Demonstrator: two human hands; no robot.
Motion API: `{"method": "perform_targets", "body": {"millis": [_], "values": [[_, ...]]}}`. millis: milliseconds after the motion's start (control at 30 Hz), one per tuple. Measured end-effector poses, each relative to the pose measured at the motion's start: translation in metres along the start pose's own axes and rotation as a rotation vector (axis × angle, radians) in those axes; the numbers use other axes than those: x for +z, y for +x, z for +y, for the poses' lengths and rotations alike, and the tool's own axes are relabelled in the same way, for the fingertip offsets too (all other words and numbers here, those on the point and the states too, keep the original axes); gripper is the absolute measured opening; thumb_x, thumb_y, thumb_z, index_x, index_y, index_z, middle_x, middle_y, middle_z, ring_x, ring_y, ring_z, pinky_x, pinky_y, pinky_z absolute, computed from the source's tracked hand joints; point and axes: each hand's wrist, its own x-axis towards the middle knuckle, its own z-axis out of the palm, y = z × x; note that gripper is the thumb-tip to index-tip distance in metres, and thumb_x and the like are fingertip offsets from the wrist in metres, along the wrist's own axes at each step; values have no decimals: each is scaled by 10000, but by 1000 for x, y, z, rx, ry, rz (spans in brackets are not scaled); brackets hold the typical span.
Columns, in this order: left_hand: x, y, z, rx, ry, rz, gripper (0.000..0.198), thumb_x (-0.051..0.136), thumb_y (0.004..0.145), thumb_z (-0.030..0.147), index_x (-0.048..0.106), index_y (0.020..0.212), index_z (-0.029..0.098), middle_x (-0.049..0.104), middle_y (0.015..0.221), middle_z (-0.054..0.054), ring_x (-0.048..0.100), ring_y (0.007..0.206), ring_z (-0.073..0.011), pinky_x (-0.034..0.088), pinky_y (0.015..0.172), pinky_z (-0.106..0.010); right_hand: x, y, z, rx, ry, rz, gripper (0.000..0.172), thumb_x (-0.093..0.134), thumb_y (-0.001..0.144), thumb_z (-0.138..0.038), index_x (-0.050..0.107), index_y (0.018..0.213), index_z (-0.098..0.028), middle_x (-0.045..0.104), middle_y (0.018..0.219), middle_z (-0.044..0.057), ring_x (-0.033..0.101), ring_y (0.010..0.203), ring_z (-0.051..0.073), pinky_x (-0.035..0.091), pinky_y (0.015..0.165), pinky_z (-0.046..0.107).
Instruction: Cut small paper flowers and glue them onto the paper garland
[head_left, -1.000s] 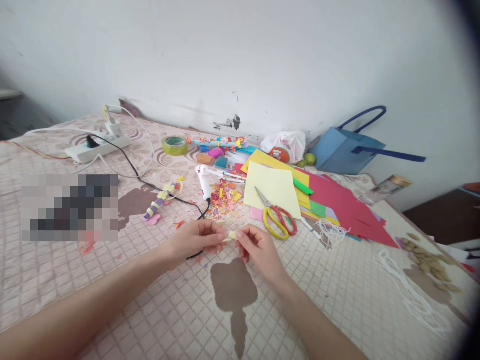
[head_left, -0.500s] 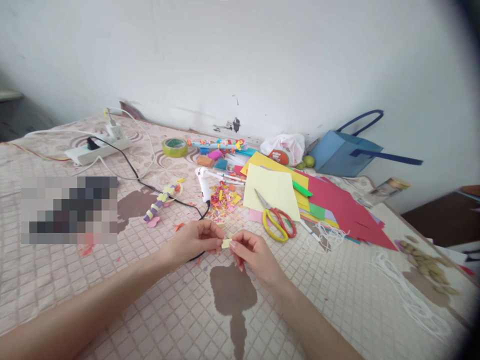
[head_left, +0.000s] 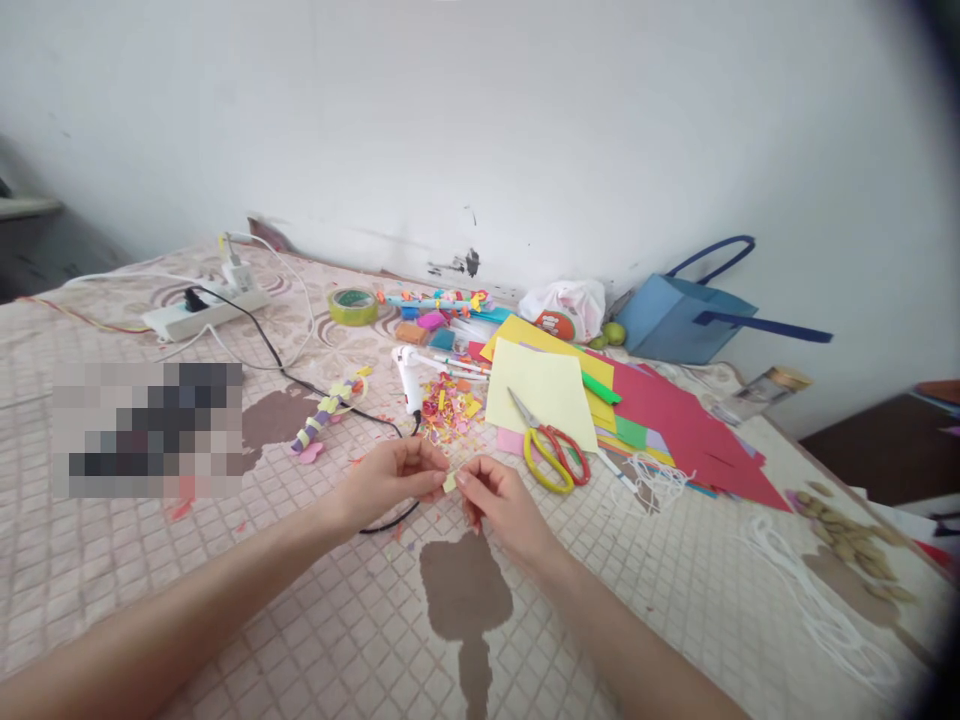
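One brown patch [head_left: 465, 590] marks the checked tablecloth [head_left: 337, 620], near middle; loops of white cord [head_left: 817, 600] lie near right. Just beyond the patch, left hand [head_left: 394, 482] and right hand [head_left: 504, 500] almost meet, a small pale-yellow paper piece [head_left: 450, 482] between them. Left thumb and forefinger drawn together, tips on the piece's left side; right thumb and forefinger pinched on its right side, with hardly a gap in either grip. Other right fingers curl beneath. To the right, yellow-and-red-handled scissors [head_left: 550, 460] rest partly on a pale-yellow sheet [head_left: 525, 380], points toward the far left; red sheets [head_left: 675, 430] spread farther right. Left of the hands and a little farther off, a purple-and-yellow wrapped stick [head_left: 322, 415]. Straight ahead, a scatter of bright scraps [head_left: 446, 405] beside a white glue gun [head_left: 407, 378], black cord at its handle base. Far left, a white power strip [head_left: 202, 315]; far middle, a roll of yellowish tape [head_left: 353, 308]. Far right, a blue bag [head_left: 686, 320] stands against the pale wall [head_left: 450, 120].
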Motion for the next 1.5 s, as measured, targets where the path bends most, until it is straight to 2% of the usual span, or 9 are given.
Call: {"method": "perform_targets", "body": {"millis": [167, 267, 567, 733, 900, 1100, 1233, 1400, 1500], "values": [[-6, 9, 10, 45, 25, 71, 246, 697, 653, 307, 575, 791, 143, 603, 668, 17, 576, 604, -101, 462, 605, -237, -2, 13, -9, -60, -34, -48, 348, 483, 839, -497, 493, 687, -183, 473, 490, -61, 421, 384, 71, 342, 381, 189], [-6, 13, 13, 54, 48, 62, 241, 691, 659, 304, 570, 793, 144, 607, 680, 12, 574, 612, -102, 458, 599, -233, -3, 15, -9, -58, -2, -49, 295, 538, 815, -461, 515, 720, -183, 475, 494, -65, 414, 388, 71, 342, 382, 188], [-4, 15, 4, 37, 9, 5, 266, 673, 693, 330, 562, 842, 139, 609, 696, -2, 580, 640, -116, 457, 625, -250, -10, 12, -7, -9, 15, -39, 226, 559, 806, -379, 516, 707, -180, 469, 497, -68, 409, 401, 69, 351, 397, 185], [-2, 10, 3, 14, 12, 53, 291, 659, 701, 379, 563, 843, 144, 601, 688, 1, 573, 639, -116, 464, 610, -243, -6, 11, -2, -28, -27, 24, 253, 537, 823, -417, 508, 724, -185, 461, 479, -73, 404, 387, 69, 348, 401, 190], [-3, 6, 1, -3, 68, 79, 258, 655, 702, 374, 540, 730, 145, 574, 615, 21, 553, 575, -104, 454, 587, -234, 0, 8, -3, -23, -21, -21, 310, 489, 846, -463, 513, 716, -183, 482, 500, -55, 425, 397, 71, 354, 395, 190], [2, -3, 4, 121, 218, 102, 192, 579, 778, 346, 544, 760, 159, 569, 626, 15, 548, 589, -113, 430, 559, -220, 5, 4, -6, 63, 97, -70, 230, 546, 817, -418, 490, 802, -195, 530, 566, -59, 396, 350, 54, 319, 328, 167], [6, -6, 6, 156, 198, 116, 216, 570, 791, 374, 553, 771, 159, 614, 702, -7, 583, 672, -129, 453, 612, -227, 5, 0, -8, -123, -92, 21, 117, 518, 836, -302, 509, 786, -196, 538, 630, -37, 437, 416, 69, 375, 401, 197], [5, -3, 2, -136, -238, -11, 281, 600, 770, 417, 542, 800, 144, 637, 718, -21, 596, 612, -105, 467, 574, -217, 0, -4, -13, -556, -553, 116, 136, 464, 858, -193, 596, 841, -217, 581, 820, 40, 550, 758, 163, 449, 662, 288], [4, -3, 1, -156, -371, 1, 250, 711, 687, 292, 545, 790, 136, 600, 652, 14, 577, 591, -75, 448, 574, -178, 0, -4, -13, -561, -499, 131, 132, 476, 857, -218, 591, 923, -221, 581, 896, 53, 557, 800, 168, 463, 652, 285]]}}
